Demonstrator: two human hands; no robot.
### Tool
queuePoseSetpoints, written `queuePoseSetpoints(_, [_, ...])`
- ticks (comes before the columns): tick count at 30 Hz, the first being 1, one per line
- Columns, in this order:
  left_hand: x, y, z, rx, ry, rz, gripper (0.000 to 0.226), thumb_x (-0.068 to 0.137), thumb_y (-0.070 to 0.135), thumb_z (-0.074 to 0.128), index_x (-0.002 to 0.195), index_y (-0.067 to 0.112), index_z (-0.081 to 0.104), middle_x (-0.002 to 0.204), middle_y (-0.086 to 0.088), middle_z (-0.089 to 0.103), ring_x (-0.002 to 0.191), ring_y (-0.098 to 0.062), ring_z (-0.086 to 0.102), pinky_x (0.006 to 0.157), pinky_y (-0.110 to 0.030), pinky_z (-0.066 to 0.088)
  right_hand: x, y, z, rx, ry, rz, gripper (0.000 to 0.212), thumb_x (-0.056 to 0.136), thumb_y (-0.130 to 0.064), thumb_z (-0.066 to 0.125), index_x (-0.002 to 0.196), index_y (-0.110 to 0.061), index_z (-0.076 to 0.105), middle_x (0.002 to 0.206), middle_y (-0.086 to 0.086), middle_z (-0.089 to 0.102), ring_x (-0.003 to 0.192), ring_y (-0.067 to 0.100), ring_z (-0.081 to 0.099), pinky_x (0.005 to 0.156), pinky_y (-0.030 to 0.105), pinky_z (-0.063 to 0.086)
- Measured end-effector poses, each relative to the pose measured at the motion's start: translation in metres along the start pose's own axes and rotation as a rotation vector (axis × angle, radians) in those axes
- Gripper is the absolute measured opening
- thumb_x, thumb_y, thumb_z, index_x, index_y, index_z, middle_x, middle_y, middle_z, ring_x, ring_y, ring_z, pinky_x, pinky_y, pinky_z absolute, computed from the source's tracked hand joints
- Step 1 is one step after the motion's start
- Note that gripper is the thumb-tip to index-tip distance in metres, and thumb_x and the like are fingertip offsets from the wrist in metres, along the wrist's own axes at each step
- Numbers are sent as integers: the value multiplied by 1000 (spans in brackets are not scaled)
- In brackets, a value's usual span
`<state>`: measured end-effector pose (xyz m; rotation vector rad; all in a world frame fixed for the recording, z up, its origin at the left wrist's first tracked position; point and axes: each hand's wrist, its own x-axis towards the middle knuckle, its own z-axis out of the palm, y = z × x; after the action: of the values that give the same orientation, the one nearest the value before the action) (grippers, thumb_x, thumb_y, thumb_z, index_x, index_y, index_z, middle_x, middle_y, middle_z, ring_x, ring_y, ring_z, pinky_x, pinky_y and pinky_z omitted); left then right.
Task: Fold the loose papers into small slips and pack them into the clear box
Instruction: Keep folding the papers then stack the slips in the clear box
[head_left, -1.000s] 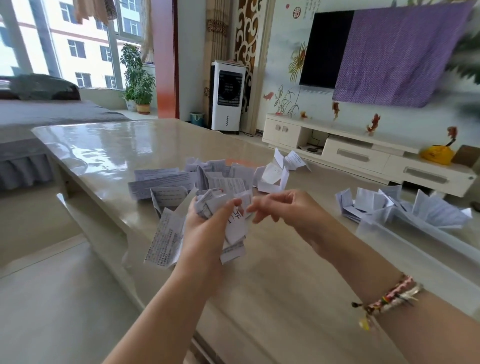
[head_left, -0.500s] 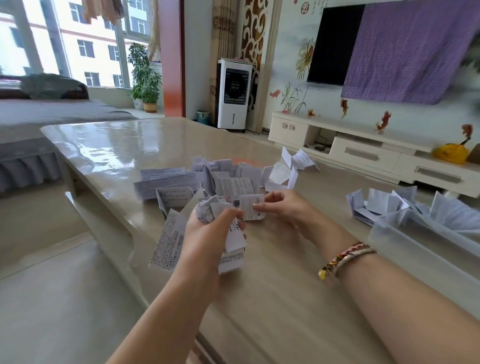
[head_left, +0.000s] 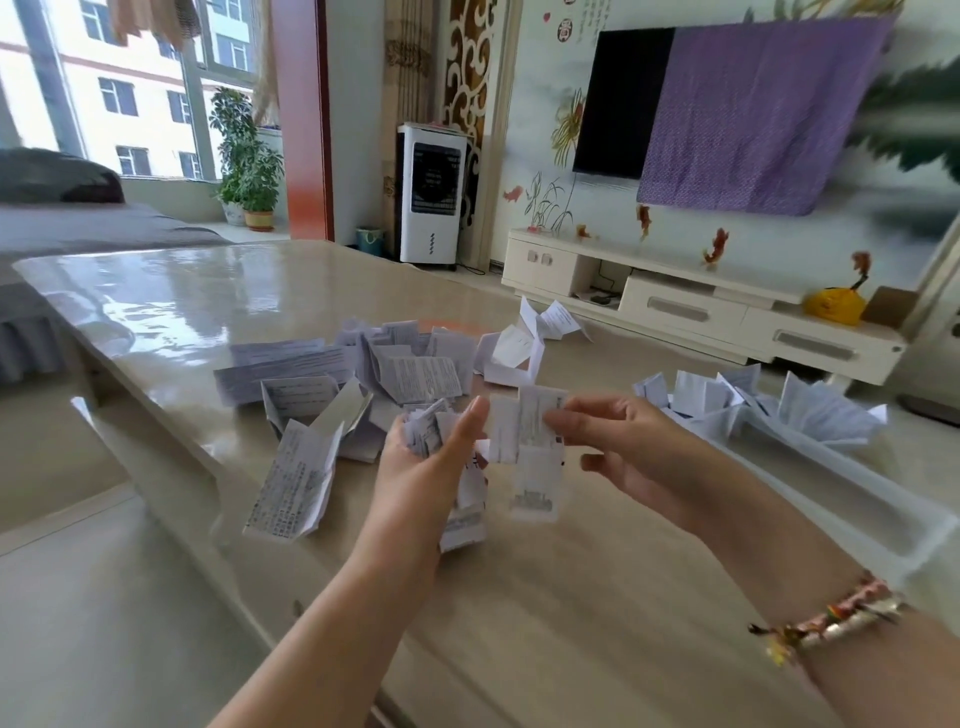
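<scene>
1. My left hand is curled round a crumpled bunch of folded slips, held just above the desk.
2. My right hand pinches one printed paper by its right edge, thumb and fingers closed on it; the paper hangs between both hands, its lower end near the desk top.
3. A loose pile of papers lies on the desk beyond my hands, some flat, some half folded.
4. The clear box sits to my right on the desk, with folded slips standing at its far end.
5. A beaded bracelet circles my right wrist.
</scene>
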<state>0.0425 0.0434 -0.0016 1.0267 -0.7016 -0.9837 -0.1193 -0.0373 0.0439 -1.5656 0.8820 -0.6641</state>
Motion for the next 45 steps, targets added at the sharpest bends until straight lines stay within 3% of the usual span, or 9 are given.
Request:
queuePoseSetpoints(6, [-5,2,9,-47,-120,0,64,73,56,58,114,7,63,100,-22,71,91,-40,68,72,-45,56,-4,7,18,37,45,-105,14,84,-21,68,91,-10,71,88,1,72,78,11,61,70,27,43])
queuePoseSetpoints(12, [-4,1,9,-69,-121,26,51,70,37,72,100,-2,62,89,-29,68,75,-35,67,71,-43,57,-8,10,26,-171,55,-119,11,91,-18,64,90,-12,74,67,-8,69,57,-2,55,54,11,39])
queuePoseSetpoints(18, [-1,-2,9,-115,-70,66,90,59,53,81,124,0,48,107,-24,68,95,-40,67,82,-55,55,-8,12,28,248,11,132,10,90,-10,61,87,-4,69,73,7,71,62,13,62,54,20,40])
queuePoseSetpoints(24, [0,-4,4,-123,-94,36,47,74,16,80,111,7,51,96,-23,59,75,-32,63,58,-34,56,-15,14,33,345,-158,287,10,85,-12,64,85,-5,70,80,13,71,63,17,65,50,19,42])
queuePoseSetpoints(31, [0,-4,2,-108,45,-93,21,89,10,63,109,3,65,87,-16,66,73,-25,64,57,-33,55,-20,6,18,-118,38,45,12,89,-19,65,87,-10,73,77,4,73,42,8,52,47,19,36])
queuePoseSetpoints(35, [-1,-4,6,-75,23,-129,28,87,11,64,114,2,63,76,-8,65,56,-17,60,45,-25,48,-24,-4,18,177,278,-316,9,87,-7,64,78,-8,65,74,6,71,56,21,69,43,21,42])
queuePoseSetpoints(38, [-4,-1,8,-91,31,-152,35,89,20,63,119,2,59,73,-8,64,54,-18,59,46,-25,48,-23,-4,26,157,234,-465,8,86,-6,63,81,-11,66,81,5,74,72,22,72,55,23,47])
queuePoseSetpoints(43, [-6,4,7,-91,-10,-165,57,80,54,61,108,4,63,78,-14,65,61,-23,62,56,-31,50,-18,16,38,-129,37,-318,8,87,-13,67,86,-9,73,79,1,72,76,11,64,76,19,50])
queuePoseSetpoints(45, [-6,5,7,-94,-44,-141,67,71,59,62,105,1,65,82,-17,65,66,-24,62,60,-32,50,-15,16,41,-209,67,-324,9,88,-17,68,84,-11,74,71,-9,67,67,-1,55,70,11,43])
